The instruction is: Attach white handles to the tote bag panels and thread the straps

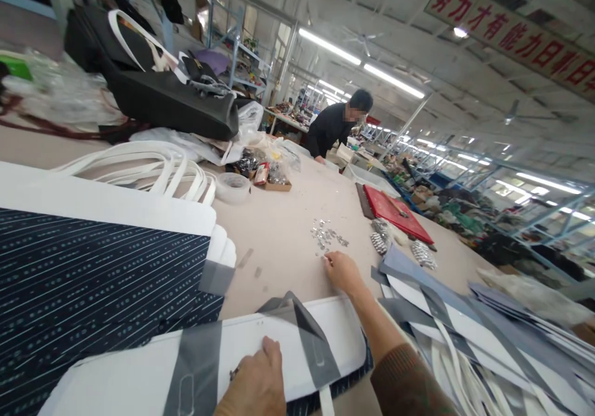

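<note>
My left hand (pixel 255 379) rests on a white bag panel (pixel 251 341) with its fingers bent and pressed together. A small dark piece (pixel 233 372) shows at its edge, too small to name. Grey strips (pixel 193 366) with slot outlines cross the panel. Beyond it, my right hand (pixel 344 271) reaches over the table with the fingertips pinched together. They are at the near edge of scattered small silvery metal discs (pixel 325 233); whatever lies between the fingertips is too small to make out. Dark striped, lettered material (pixel 102 292) spreads out on the left.
White strap handles (pixel 162 165) curve up behind the left panels. A tape roll (pixel 232 188) and small box (pixel 277 185) sit farther back. Stacked panels (pixel 446 310) lie at right, near a red pad (pixel 395 211). Another person (pixel 332 124) leans over the far end.
</note>
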The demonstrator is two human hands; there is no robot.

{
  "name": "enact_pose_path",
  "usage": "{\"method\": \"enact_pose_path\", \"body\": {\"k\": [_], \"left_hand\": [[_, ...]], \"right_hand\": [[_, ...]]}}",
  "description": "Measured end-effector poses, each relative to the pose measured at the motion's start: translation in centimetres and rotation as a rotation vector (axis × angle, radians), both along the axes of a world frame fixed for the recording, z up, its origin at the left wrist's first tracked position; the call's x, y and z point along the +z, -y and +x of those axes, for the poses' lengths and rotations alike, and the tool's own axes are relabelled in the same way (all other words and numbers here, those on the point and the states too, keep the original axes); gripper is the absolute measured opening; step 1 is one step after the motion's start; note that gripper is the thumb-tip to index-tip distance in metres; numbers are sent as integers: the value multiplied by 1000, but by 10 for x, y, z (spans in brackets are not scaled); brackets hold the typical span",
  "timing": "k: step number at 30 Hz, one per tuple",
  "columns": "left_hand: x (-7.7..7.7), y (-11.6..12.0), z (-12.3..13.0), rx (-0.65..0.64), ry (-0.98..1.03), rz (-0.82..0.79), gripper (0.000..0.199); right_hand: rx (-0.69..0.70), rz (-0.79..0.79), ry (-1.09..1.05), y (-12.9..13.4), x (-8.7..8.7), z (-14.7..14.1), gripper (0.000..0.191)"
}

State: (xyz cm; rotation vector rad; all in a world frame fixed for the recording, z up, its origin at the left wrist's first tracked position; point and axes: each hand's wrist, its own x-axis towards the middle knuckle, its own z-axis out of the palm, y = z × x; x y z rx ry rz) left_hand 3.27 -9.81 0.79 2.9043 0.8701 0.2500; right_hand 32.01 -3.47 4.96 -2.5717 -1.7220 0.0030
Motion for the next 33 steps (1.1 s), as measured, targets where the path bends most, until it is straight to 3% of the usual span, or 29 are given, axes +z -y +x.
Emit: {"method": "enact_pose_path", "body": {"k": [4, 9, 15, 20, 23, 30, 33], "left_hand": [[2, 9, 11, 38, -5, 259, 37], [11, 24, 26, -22, 20, 348, 40], [6, 38, 20, -43, -26, 225, 38], [9, 36, 7, -90, -57, 59, 62], [12, 33, 3, -113, -29, 47, 59], [9, 37, -1, -120, 58, 55, 42], [5, 39, -9, -216, 141, 30, 30]], "right_hand": [[-20, -124, 70, -20, -12, -3, 24], [-50, -144, 45, -26, -10, 0, 20], [-104, 10, -216, 2, 13, -7, 33], [2, 53, -680, 57, 15, -66, 32], [36, 20, -954, 77, 6, -100, 25], [46, -49, -954, 72, -12, -114, 21], [37, -37, -905, 74, -9, -111, 19]]}}
